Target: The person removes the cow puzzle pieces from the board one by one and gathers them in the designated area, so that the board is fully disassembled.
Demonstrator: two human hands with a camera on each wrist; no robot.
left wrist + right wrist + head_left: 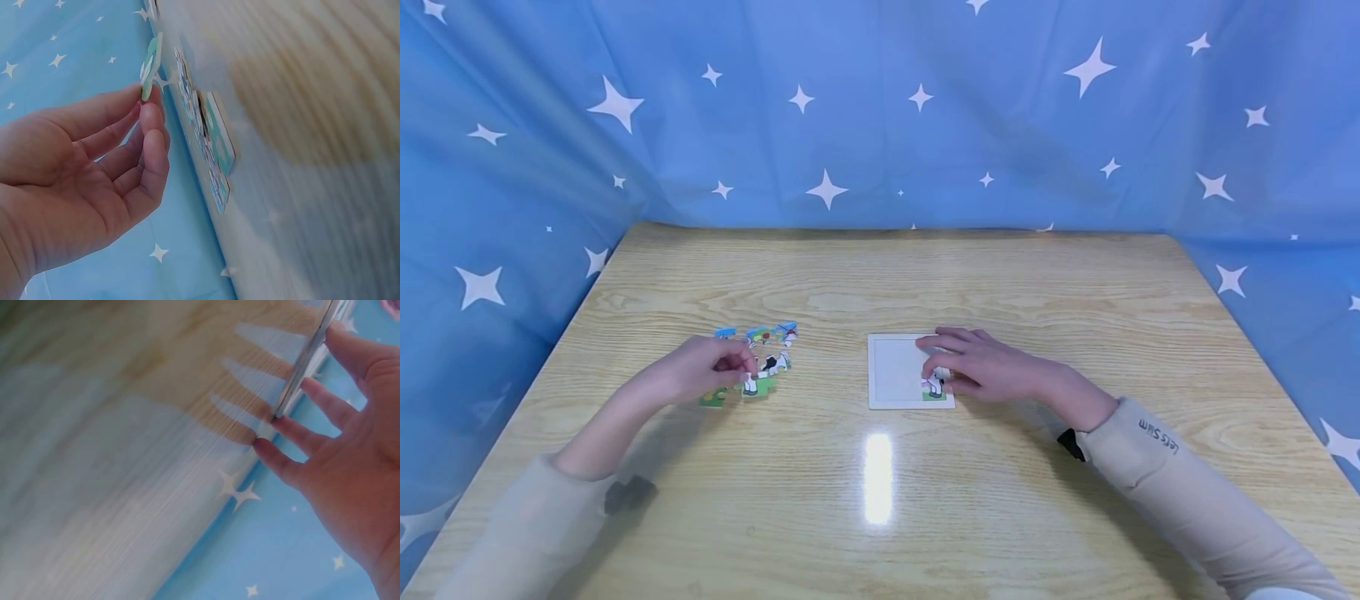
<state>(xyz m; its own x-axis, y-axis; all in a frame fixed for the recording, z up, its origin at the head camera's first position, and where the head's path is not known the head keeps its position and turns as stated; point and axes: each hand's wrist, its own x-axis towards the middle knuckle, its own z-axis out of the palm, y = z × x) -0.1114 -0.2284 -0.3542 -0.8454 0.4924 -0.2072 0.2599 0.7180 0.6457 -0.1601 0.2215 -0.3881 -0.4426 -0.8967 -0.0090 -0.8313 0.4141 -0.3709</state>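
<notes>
My left hand point(711, 367) pinches a jigsaw piece point(151, 67) between thumb and fingertips, and the left wrist view shows it held up on edge. Green and white show on its face. Other loose jigsaw pieces point(772, 362) with parts of a printed picture lie flat beside and beyond that hand. On the right, my right hand point(992, 364) spreads its fingers over the right side of a white square puzzle tray point(872, 375), fingertips at its edge. A placed jigsaw piece point(934, 389) with green and white sits in the tray's lower right corner, partly covered by the fingers.
The wooden table point(790, 492) carries a bright light reflection in front of the tray. A blue curtain point(880, 125) with white stars hangs behind the table and along both sides.
</notes>
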